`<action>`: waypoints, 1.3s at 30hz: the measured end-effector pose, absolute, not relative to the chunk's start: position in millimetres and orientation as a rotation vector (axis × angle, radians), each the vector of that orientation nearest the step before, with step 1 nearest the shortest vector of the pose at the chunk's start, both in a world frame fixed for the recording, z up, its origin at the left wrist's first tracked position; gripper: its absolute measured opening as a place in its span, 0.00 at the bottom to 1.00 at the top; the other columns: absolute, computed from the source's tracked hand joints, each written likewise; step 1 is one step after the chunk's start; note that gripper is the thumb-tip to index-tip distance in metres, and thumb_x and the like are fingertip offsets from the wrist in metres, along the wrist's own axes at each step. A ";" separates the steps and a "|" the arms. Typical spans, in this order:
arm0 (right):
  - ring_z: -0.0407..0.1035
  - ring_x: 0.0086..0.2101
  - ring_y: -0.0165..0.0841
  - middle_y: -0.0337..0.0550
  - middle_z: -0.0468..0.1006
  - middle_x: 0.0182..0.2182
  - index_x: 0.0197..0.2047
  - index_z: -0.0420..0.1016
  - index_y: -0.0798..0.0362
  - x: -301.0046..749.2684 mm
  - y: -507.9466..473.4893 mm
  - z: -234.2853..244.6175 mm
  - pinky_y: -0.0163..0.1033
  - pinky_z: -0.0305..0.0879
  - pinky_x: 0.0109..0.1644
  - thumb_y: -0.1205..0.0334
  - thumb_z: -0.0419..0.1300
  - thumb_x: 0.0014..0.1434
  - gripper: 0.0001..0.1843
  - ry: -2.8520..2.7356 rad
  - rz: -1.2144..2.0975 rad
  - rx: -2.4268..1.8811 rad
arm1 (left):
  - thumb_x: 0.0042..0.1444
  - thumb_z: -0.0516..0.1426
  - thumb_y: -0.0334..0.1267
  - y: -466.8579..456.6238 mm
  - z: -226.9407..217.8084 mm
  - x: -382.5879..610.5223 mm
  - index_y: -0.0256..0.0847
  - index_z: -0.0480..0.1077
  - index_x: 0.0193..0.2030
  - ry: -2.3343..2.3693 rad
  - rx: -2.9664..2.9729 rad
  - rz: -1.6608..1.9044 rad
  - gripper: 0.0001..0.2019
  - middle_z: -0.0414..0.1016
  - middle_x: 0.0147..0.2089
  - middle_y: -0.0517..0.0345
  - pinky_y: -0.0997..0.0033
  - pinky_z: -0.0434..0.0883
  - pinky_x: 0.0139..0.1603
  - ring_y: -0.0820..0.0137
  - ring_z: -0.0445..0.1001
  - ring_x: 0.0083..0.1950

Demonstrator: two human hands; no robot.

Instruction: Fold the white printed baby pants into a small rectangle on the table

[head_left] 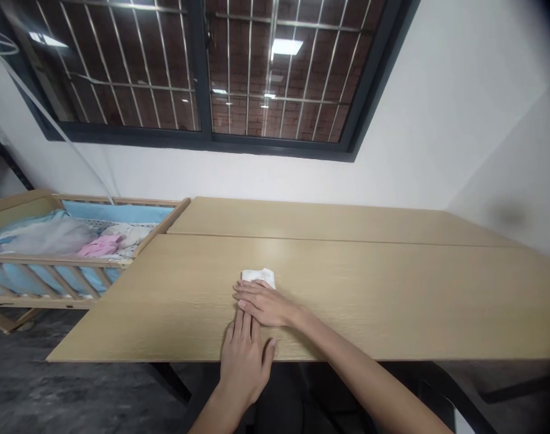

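A folded white tissue or cloth (260, 276) lies on the light wood tabletop, its far part showing. My right hand (268, 304) rests palm down over the near part of it, fingers stretched out to the left. Just in front is my left hand (244, 358), lying flat near the table's front edge with its thumb apart. Its fingertips meet the fingers of my right hand. What lies beneath the right palm is hidden.
The wood table (392, 289) reaches to the white wall, with a seam running across it. On the left stands a wooden crib (89, 260) holding blue and pink bedding. A barred window (202, 138) is above.
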State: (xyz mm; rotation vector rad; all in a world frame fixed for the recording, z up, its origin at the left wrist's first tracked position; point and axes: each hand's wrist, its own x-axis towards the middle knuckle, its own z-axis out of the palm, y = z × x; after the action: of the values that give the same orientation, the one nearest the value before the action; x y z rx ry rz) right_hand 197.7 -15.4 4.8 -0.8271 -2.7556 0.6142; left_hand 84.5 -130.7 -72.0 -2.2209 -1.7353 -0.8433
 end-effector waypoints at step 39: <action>0.45 0.72 0.39 0.46 0.58 0.71 0.71 0.64 0.50 203.6 2.5 -13.5 0.50 0.38 0.75 0.47 0.39 0.76 0.30 -2.662 0.534 -0.878 | 0.68 0.50 0.44 -125.1 -61.5 77.9 0.27 0.66 0.63 -1.642 -2.188 -0.755 0.25 0.68 0.66 0.34 0.52 0.67 0.60 0.49 0.64 0.68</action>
State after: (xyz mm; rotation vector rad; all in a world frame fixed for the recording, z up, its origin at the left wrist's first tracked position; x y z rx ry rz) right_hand 203.6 2.5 -13.5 -0.8778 -2.6620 0.5345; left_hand 77.9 -125.1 -61.5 -2.1882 -1.6418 -0.7552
